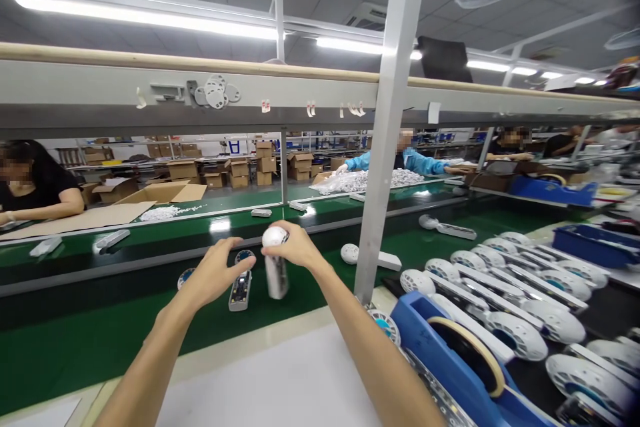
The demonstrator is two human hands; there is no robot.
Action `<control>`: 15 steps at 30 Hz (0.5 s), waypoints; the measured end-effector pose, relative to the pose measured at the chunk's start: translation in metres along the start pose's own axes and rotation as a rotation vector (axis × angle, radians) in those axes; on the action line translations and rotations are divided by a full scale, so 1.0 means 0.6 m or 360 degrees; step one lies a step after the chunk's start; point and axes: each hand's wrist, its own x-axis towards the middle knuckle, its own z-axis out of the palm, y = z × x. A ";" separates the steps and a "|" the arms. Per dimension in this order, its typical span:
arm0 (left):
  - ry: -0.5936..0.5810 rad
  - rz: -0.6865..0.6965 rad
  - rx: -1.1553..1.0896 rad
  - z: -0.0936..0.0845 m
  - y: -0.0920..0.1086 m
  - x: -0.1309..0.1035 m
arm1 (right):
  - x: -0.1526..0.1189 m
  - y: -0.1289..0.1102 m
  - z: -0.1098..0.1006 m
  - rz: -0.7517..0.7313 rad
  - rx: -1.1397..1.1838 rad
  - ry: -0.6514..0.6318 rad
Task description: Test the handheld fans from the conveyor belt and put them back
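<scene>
My right hand [296, 246] grips a white handheld device [275, 265] by its round head, holding it upright above the green conveyor belt [125, 327]. My left hand [216, 271] hovers just left of it with fingers spread and holds nothing. Under my left hand an opened device [240, 288] with its circuit board showing lies flat on the belt. A round blue-centred part [185, 277] lies on the belt further left.
A metal post [385, 133] rises right of my hands. A blue tape dispenser [455, 353] and rows of white fan devices [520, 307] fill the right. More devices [373, 257] lie on the belt. People work across the line; cardboard boxes [240, 173] stand behind.
</scene>
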 end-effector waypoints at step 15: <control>0.1024 -0.0184 -0.1795 -0.101 0.074 -0.055 | 0.083 -0.026 -0.025 0.0319 -0.0372 -0.0084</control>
